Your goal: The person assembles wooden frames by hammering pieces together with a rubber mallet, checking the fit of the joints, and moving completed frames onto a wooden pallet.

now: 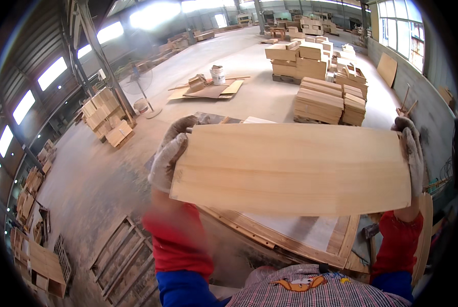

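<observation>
Wood panel (290, 169) held up, gloved left hand (168, 156) & right hand (412, 153) fingers clamped on ends, hides frame (290, 240) below

The board (290, 169) is above the frame (295, 238); the bucket (218, 74) stands behind, with stacks (318, 105) to its right.

Across the middle of the frame, a pale wooden board (290, 169) was held level by its two ends, the gloved left hand (170, 153) and gloved right hand (412, 153) gripping it above a wooden frame (290, 240); stacked boards (321, 102) stood upper right.
</observation>
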A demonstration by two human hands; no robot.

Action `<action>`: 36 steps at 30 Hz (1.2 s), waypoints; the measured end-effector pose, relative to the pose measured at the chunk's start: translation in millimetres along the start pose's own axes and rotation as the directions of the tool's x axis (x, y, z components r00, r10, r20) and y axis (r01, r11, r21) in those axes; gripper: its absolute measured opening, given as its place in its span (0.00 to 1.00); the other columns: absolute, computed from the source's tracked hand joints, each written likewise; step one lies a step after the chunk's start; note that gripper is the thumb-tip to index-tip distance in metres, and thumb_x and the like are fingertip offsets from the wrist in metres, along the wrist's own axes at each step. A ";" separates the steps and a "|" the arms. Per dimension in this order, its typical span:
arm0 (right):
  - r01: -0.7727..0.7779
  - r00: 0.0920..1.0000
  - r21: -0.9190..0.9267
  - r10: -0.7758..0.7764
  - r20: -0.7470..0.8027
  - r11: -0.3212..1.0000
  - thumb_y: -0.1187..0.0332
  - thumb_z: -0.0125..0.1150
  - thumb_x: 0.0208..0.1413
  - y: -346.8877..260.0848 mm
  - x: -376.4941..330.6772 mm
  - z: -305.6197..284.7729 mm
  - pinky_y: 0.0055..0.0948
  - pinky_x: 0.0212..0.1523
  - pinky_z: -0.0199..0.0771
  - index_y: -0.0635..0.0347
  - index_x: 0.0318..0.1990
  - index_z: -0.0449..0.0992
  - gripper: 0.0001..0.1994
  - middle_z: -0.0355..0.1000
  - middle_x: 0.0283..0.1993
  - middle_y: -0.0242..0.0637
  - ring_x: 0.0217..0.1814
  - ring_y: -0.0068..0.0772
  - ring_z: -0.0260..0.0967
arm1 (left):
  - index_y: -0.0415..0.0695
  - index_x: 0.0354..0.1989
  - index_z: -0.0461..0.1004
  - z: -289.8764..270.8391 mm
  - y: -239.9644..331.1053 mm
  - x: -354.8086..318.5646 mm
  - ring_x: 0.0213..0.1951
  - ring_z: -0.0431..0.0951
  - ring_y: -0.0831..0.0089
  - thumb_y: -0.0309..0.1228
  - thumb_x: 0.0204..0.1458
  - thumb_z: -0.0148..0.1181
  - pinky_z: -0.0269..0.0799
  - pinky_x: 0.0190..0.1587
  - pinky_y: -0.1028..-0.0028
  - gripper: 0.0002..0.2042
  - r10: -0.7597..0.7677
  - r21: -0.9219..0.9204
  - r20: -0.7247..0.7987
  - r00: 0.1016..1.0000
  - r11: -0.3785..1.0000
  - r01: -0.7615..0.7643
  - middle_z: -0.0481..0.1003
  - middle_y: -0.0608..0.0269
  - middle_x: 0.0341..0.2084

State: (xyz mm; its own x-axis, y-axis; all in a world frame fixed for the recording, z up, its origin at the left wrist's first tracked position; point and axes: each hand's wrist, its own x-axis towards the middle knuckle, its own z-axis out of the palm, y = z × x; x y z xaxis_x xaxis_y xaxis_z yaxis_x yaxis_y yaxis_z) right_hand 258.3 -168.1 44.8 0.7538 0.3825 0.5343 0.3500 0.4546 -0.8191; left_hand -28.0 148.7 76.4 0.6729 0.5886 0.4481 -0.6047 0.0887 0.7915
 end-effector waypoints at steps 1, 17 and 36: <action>-0.040 0.999 -0.022 0.039 -0.015 0.999 0.65 0.47 0.59 18.7 -0.4 -8.5 0.29 0.56 0.62 0.61 0.54 0.65 0.17 0.63 0.55 0.39 0.57 0.31 0.59 | 0.35 0.49 0.64 -8.5 2.1 3.7 0.40 0.71 0.78 0.33 0.55 0.48 0.67 0.44 0.79 0.17 -0.003 0.033 0.015 1.000 0.999 0.002 0.71 0.63 0.37; -0.636 0.601 -0.655 0.271 -0.752 -0.408 0.63 0.54 0.50 214.5 -322.1 -265.7 0.42 0.53 0.62 0.55 0.59 0.58 0.27 0.59 0.55 0.50 0.56 0.50 0.59 | 0.39 0.49 0.68 -42.3 -29.5 132.2 0.45 0.72 0.75 0.32 0.53 0.53 0.68 0.48 0.77 0.16 -0.158 0.222 -0.108 0.982 0.958 0.179 0.73 0.63 0.41; -0.841 0.478 -0.285 0.879 0.004 0.459 0.69 0.54 0.50 88.8 -192.1 -39.5 0.24 0.22 0.68 0.67 0.40 0.68 0.12 0.66 0.26 0.35 0.21 0.23 0.64 | 0.42 0.56 0.62 -21.8 -60.7 120.2 0.52 0.67 0.72 0.22 0.50 0.50 0.64 0.55 0.75 0.22 0.038 -0.151 -0.056 0.998 0.987 -0.046 0.67 0.60 0.50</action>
State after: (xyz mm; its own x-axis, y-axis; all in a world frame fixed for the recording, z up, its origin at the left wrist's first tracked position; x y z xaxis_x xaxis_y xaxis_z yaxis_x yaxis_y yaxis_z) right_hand 166.6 -232.9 -138.9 0.6652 0.5853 -0.4636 -0.3150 -0.3430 -0.8849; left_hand 80.4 231.6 73.1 0.6245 0.6356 0.4540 -0.6927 0.1821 0.6979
